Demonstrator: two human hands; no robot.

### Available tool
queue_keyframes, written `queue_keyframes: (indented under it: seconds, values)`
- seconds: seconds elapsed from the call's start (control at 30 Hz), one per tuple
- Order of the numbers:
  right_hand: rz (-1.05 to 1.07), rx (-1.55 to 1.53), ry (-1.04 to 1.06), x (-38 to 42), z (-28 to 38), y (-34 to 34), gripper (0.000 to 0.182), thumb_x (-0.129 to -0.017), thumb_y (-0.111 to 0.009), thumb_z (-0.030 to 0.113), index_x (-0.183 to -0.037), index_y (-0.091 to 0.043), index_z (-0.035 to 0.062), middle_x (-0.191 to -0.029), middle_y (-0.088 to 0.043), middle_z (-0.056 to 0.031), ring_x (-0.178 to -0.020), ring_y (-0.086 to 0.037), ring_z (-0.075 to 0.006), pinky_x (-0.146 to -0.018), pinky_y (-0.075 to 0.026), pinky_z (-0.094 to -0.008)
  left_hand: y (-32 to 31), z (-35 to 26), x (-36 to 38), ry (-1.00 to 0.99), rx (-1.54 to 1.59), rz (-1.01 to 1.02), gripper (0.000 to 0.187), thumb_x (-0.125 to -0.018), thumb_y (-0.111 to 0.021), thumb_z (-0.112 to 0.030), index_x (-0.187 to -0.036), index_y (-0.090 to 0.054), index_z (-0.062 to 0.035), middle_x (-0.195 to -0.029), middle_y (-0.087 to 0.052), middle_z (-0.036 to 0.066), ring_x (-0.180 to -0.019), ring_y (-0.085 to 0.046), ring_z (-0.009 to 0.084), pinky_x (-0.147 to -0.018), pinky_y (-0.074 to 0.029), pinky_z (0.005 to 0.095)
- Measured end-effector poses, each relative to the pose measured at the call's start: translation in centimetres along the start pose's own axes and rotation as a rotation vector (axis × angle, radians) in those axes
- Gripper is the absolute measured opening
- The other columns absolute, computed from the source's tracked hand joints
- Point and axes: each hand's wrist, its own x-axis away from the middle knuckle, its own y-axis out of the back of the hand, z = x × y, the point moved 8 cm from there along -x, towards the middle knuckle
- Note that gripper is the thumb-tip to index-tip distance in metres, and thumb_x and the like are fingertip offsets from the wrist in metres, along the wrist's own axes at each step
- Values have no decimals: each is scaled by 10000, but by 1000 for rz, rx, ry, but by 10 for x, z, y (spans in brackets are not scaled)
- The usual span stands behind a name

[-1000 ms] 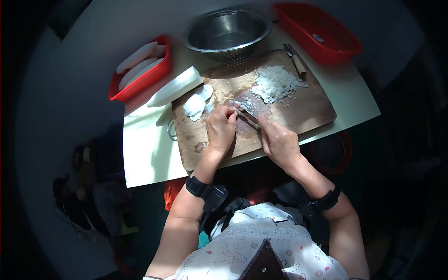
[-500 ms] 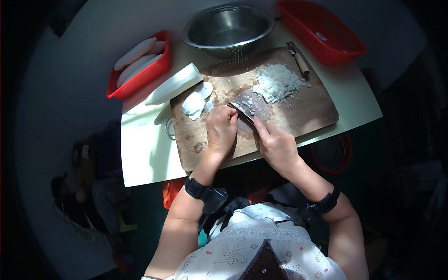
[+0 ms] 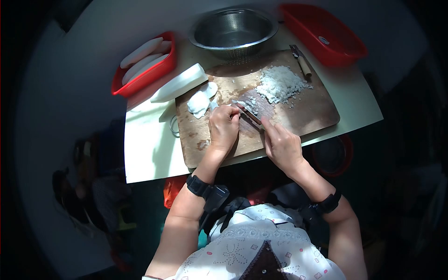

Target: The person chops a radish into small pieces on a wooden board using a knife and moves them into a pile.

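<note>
My right hand (image 3: 283,147) is closed around the handle end of a knife (image 3: 250,115), its blade slanting down onto the wooden cutting board (image 3: 322,112). Curled fingers of my left hand (image 3: 224,128) press on a white radish piece beside the blade tip; most of that piece is hidden under them. Small cut bits (image 3: 252,103) lie along the far side of the blade. Beyond them is a heap of finely chopped white radish (image 3: 281,84). Left of my left hand lie several thin radish slices (image 3: 199,103), and a long peeled radish (image 3: 181,84) rests across the board's left edge.
A steel perforated basin (image 3: 233,30) stands behind the board. A red basket (image 3: 116,88) with several white radishes is at left, another red basket (image 3: 326,39) at far right. A peeler with a wooden handle (image 3: 304,66) lies on the board. A seated person (image 3: 77,200) is at lower left.
The knife blade has shifted slightly, and more cut bits show beside it. My left hand stays on the radish piece. The whole view has shifted a little.
</note>
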Motion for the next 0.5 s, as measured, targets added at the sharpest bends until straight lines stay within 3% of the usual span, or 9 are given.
queue_keyframes:
  seconds: [0.37, 0.5]
  values:
    - [98, 110, 85, -2, 9, -14, 398, -834, -588, 77, -1226, -557, 20, -758, -556, -115, -651, -623, -273, -565, -525, -374, 3, -7, 1, -46, -45, -1, 83, -688, -667, 45, -734, -640, -19, -763, -650, 123, -770, -624, 310, -728, -498, 402]
    - [80, 19, -24, -9, 0, -10, 386, -830, -595, 76, -1212, -562, 29, -769, -563, -121, -657, -627, -287, -564, -524, -381, 4, -9, 3, -66, -35, 7, 93, -692, -664, 46, -764, -651, -12, -786, -659, 127, -783, -625, 310, -738, -499, 397]
